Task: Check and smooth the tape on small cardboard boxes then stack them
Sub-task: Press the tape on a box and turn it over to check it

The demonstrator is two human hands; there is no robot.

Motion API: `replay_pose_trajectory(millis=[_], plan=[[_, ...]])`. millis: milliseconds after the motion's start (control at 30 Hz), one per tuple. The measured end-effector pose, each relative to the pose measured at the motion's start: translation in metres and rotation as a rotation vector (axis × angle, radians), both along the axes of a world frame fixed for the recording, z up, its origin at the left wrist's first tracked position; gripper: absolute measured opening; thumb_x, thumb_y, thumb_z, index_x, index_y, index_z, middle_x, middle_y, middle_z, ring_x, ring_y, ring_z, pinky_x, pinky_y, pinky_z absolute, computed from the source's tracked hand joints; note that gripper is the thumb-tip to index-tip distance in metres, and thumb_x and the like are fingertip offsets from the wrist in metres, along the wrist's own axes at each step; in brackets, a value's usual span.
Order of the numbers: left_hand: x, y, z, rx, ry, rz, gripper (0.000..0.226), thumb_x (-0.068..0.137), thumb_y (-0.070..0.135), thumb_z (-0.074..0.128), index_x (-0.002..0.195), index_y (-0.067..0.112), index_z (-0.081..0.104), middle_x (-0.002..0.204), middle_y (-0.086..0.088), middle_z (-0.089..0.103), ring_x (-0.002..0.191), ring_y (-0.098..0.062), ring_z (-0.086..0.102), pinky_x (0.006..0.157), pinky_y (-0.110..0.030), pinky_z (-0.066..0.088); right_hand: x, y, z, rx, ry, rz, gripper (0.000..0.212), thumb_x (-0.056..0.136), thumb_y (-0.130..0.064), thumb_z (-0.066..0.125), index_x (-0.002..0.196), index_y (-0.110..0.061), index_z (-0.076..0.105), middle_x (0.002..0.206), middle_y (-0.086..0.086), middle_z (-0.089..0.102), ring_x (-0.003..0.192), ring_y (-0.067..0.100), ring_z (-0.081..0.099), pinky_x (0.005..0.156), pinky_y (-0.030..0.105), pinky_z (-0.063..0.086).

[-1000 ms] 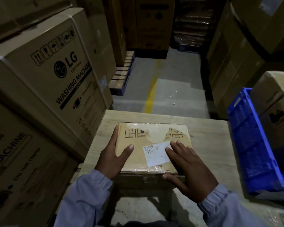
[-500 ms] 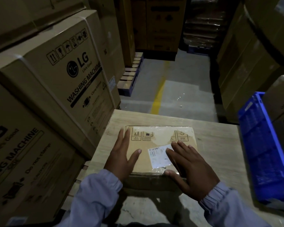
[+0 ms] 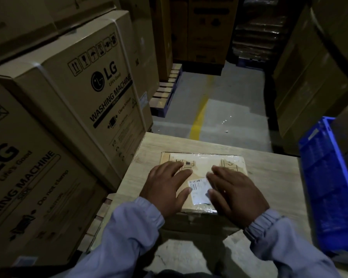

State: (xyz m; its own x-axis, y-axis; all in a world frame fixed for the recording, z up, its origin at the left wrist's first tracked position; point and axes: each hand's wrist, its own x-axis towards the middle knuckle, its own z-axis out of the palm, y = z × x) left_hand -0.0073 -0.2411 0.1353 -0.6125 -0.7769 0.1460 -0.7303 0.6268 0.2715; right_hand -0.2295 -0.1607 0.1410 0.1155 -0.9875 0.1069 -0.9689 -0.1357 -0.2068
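A small brown cardboard box (image 3: 204, 163) wrapped in clear shiny tape lies flat on a pale wooden table (image 3: 269, 177). It carries printed handling symbols and a white shipping label (image 3: 199, 190). My left hand (image 3: 167, 187) lies flat on the box's left half with fingers stretched forward. My right hand (image 3: 235, 193) lies flat on the right half, its thumb at the label's edge. Both palms press on the taped top. The box's near side is partly hidden by my wrists.
Large LG washing machine cartons (image 3: 84, 93) are stacked close on the left. A blue plastic crate (image 3: 329, 177) stands on the table's right side. More cartons (image 3: 309, 77) line the right. Beyond the table runs a concrete aisle with a yellow line (image 3: 199, 115) and a pallet (image 3: 165, 93).
Both hands have slid forward over the box top, the left one coming in from the box's left edge onto the top face. The camera has shifted slightly.
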Motion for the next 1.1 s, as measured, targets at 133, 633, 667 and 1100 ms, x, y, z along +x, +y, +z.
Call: replay_pose_trajectory(millis=[133, 633, 667, 1100], plan=[[-0.006, -0.008, -0.006, 0.009, -0.080, 0.026, 0.065, 0.088, 0.061, 0.031, 0.149, 0.040, 0.026, 0.159, -0.001, 0.021, 0.147, -0.021, 0.015, 0.120, -0.041, 0.008, -0.007, -0.008, -0.005, 0.029, 0.065, -0.035, 0.065, 0.095, -0.059, 0.024, 0.139, -0.019, 0.051, 0.147, 0.008, 0.046, 0.135, 0.026, 0.043, 0.113, 0.035, 0.022], [-0.013, -0.025, -0.013, 0.197, 0.086, 0.291, 0.077, 0.085, 0.065, 0.035, 0.152, 0.030, 0.019, 0.162, 0.002, -0.012, 0.148, -0.022, -0.004, 0.117, -0.044, 0.013, -0.022, -0.024, -0.016, 0.055, -0.129, -0.283, 0.081, 0.079, -0.073, 0.029, 0.149, -0.031, 0.031, 0.160, 0.005, 0.014, 0.147, 0.025, 0.010, 0.119, 0.045, 0.016], [-0.012, -0.023, -0.013, 0.236, 0.138, 0.309, 0.078, 0.086, 0.063, 0.040, 0.153, 0.029, 0.018, 0.162, 0.002, -0.010, 0.148, -0.023, -0.002, 0.117, -0.043, 0.016, -0.022, -0.023, -0.018, 0.037, -0.170, -0.279, 0.080, 0.079, -0.072, 0.031, 0.148, -0.030, 0.033, 0.160, 0.004, 0.015, 0.147, 0.024, 0.010, 0.118, 0.046, 0.019], [0.002, -0.026, -0.013, 0.882, 0.584, 0.639, 0.049, 0.089, 0.063, 0.043, 0.103, 0.024, 0.071, 0.094, 0.003, 0.074, 0.093, -0.022, 0.068, 0.090, -0.037, 0.050, -0.023, -0.009, -0.015, 0.221, -0.857, -0.732, 0.044, 0.093, -0.050, 0.051, 0.121, -0.018, 0.060, 0.116, 0.006, 0.066, 0.099, 0.025, 0.059, 0.085, 0.035, 0.045]])
